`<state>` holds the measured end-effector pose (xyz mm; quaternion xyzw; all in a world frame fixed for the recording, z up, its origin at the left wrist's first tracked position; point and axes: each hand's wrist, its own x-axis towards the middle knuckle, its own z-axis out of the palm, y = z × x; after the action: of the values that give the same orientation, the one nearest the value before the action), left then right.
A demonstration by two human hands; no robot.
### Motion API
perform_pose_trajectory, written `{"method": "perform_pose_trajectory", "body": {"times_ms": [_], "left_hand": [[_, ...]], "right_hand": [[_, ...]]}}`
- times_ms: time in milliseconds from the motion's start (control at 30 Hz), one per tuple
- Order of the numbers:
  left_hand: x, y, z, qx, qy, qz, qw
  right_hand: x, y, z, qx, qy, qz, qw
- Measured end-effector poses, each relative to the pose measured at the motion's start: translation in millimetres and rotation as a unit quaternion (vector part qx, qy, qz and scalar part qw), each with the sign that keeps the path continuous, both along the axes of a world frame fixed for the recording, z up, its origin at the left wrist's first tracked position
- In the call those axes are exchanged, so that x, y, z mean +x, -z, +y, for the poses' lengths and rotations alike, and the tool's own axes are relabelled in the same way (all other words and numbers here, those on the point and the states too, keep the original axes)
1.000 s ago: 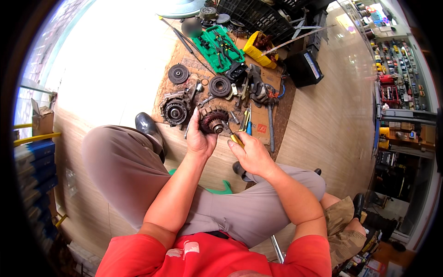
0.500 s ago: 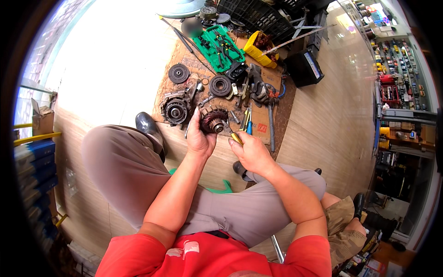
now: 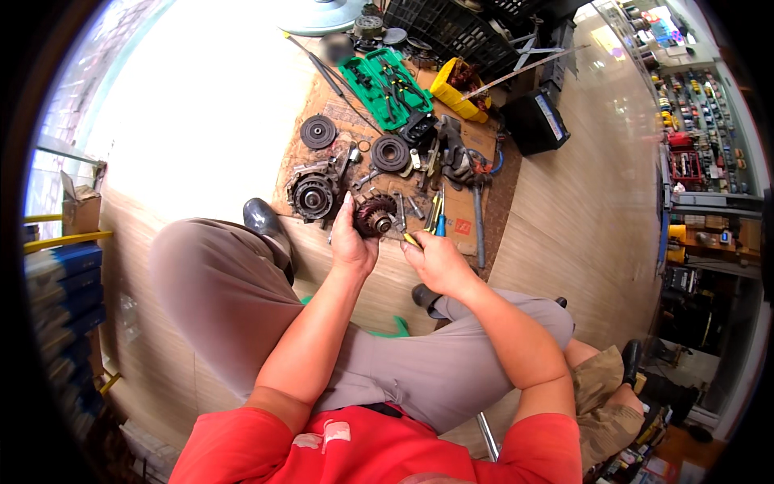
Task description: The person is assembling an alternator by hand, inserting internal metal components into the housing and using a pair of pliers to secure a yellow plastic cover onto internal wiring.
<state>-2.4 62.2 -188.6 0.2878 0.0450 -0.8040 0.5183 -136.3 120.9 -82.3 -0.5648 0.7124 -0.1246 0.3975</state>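
Observation:
My left hand (image 3: 355, 242) grips a dark metal rotor (image 3: 372, 208) with a finned rim and a small shaft end facing me, its thumb along the rotor's left side. My right hand (image 3: 431, 262) is closed on a yellow-handled tool (image 3: 409, 239), whose metal tip reaches to the rotor's shaft end. Behind them on a stained cardboard sheet (image 3: 329, 106) lie an open housing (image 3: 314, 194), two round pulleys (image 3: 318, 131) (image 3: 391, 153), a spanner, small metal parts, blue-handled screwdrivers (image 3: 440, 223), dark gloves (image 3: 458, 161) and a long metal bar (image 3: 479, 226).
Beyond are an open green tool case (image 3: 387, 89), a yellow bin (image 3: 461, 87), black crates (image 3: 447, 32) and a black battery (image 3: 534, 123). Stacked blue boxes (image 3: 60, 290) line the left, shelves of small goods (image 3: 700, 129) the right. Another person's leg (image 3: 609, 411) is at lower right.
The whole view has shifted slightly right and down, as from a head movement. My hands keep their hold on the rotor and tool, with little visible movement between them.

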Motion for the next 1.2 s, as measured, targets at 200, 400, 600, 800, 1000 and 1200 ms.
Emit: {"method": "perform_pose_trajectory", "body": {"times_ms": [200, 400, 600, 800, 1000, 1200], "left_hand": [[1, 9, -2, 0.012, 0.001, -0.034, 0.999], [0, 14, 2, 0.062, 0.017, -0.098, 0.993], [-7, 45, 11, 0.075, 0.100, -0.163, 0.979], [-19, 113, 31, 0.076, 0.229, -0.393, 0.888], [-20, 185, 39, 0.217, 0.274, -0.438, 0.828], [-49, 224, 28, 0.257, 0.140, -0.436, 0.851]], "right_hand": [[-6, -11, -7, 0.014, 0.023, -0.009, 1.000], [-36, -45, -18, -0.060, 0.098, -0.001, 0.993], [-59, -77, -14, -0.170, 0.171, -0.003, 0.970], [-61, -87, -2, -0.217, 0.160, 0.007, 0.963], [-63, -84, 5, -0.223, 0.160, 0.012, 0.962], [-65, -94, 8, -0.226, 0.158, 0.045, 0.960]]}}
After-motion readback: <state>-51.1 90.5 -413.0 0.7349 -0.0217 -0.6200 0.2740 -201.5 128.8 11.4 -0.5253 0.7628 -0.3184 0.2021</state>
